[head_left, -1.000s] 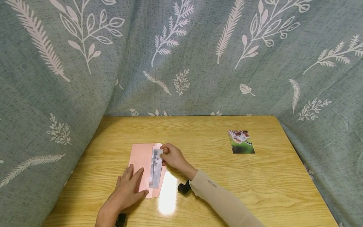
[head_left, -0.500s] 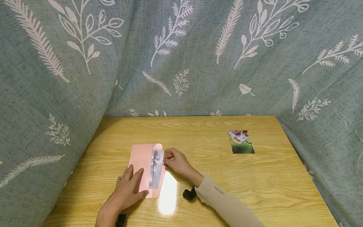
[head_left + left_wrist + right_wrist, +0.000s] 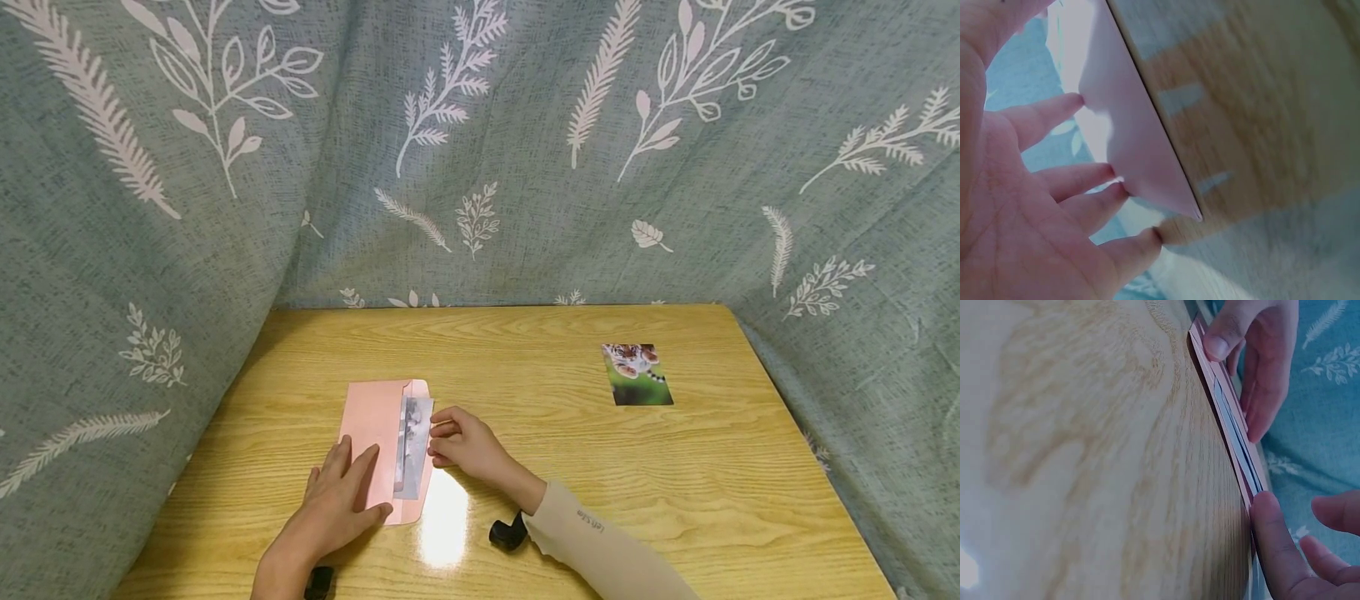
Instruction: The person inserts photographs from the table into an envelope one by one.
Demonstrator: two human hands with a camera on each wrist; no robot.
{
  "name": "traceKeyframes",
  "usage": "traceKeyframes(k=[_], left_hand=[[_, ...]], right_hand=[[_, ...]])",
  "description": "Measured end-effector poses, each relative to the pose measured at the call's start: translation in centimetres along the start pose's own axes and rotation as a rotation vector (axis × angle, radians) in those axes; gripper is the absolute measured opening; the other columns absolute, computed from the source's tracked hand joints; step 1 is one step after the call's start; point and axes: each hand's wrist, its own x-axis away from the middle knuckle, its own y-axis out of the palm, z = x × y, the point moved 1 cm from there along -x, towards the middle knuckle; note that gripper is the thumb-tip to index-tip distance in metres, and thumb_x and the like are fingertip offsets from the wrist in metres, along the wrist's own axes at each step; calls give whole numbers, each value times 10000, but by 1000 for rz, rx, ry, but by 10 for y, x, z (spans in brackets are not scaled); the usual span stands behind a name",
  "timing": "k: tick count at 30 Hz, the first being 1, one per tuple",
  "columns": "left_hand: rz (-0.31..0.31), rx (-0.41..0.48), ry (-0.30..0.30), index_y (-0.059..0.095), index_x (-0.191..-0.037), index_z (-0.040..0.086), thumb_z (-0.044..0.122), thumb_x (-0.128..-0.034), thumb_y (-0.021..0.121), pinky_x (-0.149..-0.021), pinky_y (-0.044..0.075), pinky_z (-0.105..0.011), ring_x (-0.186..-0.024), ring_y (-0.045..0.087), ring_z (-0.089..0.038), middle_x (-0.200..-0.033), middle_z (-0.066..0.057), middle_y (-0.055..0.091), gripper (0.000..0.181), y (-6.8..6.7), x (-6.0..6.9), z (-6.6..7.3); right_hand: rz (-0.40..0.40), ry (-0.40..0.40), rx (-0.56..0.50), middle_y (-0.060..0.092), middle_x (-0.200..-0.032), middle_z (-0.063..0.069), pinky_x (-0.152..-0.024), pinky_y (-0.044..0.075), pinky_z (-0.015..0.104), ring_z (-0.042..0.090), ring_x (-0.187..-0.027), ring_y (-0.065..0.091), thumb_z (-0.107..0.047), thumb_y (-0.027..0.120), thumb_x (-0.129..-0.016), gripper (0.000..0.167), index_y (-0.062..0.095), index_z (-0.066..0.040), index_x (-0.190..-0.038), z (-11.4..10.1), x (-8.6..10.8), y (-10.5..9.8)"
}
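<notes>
A pink envelope (image 3: pixel 372 417) lies on the table toward the left, its open side facing right. A greyish picture card (image 3: pixel 417 442) is partly inside it, one long strip showing over the flap. My left hand (image 3: pixel 333 508) rests on the envelope's lower left with fingers spread; the left wrist view shows its fingertips on the envelope (image 3: pixel 1129 125). At the card's right edge is my right hand (image 3: pixel 468 446), fingers loosely bent. In the right wrist view a fingertip (image 3: pixel 1265 501) touches the edge of the card or envelope.
A tiger photo (image 3: pixel 637 375) lies flat at the right of the wooden table (image 3: pixel 525 350). Patterned teal cloth (image 3: pixel 480 150) hangs behind the table and along both sides. Black devices are at both wrists, the right one (image 3: pixel 508 532) just above the tabletop.
My right hand has slid down along the card's right edge, toward me, and its fingertips no longer cover the card's top corner. The left hand and the envelope have stayed in place.
</notes>
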Motion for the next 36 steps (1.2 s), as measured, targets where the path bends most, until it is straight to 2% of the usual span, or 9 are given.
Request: traceKeyframes(k=[9, 22, 30, 36], left_hand=[[13, -7, 7, 409, -1518, 60, 390, -827, 814, -1101, 81, -731, -1461, 86, -509, -1583, -357, 123, 866, 0, 0, 0], [-16, 7, 4, 369, -1545, 73, 422, -856, 786, -1103, 49, -729, -1475, 34, -490, -1598, -343, 70, 878, -2, 0, 0], [18, 1, 33, 397, -1529, 67, 369, -856, 793, -1090, 72, -745, -1467, 69, -502, -1585, -359, 103, 838, -2, -1, 1], [12, 5, 31, 391, -1532, 70, 377, -851, 798, -1089, 72, -746, -1466, 67, -503, -1584, -362, 99, 851, 0, 0, -1]], right_hand=[[-4, 6, 1, 627, -1123, 200, -760, 604, 368, 275, -894, 703, 32, 621, -965, 314, 557, 60, -1271, 3, -3, 1], [1, 1, 2, 624, -1126, 193, -743, 605, 343, 256, -870, 698, 37, 616, -965, 301, 567, 45, -1262, 2, -10, 5], [9, -9, -9, 629, -1101, 185, -736, 606, 350, 250, -862, 697, 26, 616, -968, 293, 561, 54, -1254, -1, -14, 9], [4, -9, -6, 635, -1082, 163, -723, 607, 342, 217, -841, 694, 23, 619, -964, 285, 568, 42, -1244, 2, -14, 11]])
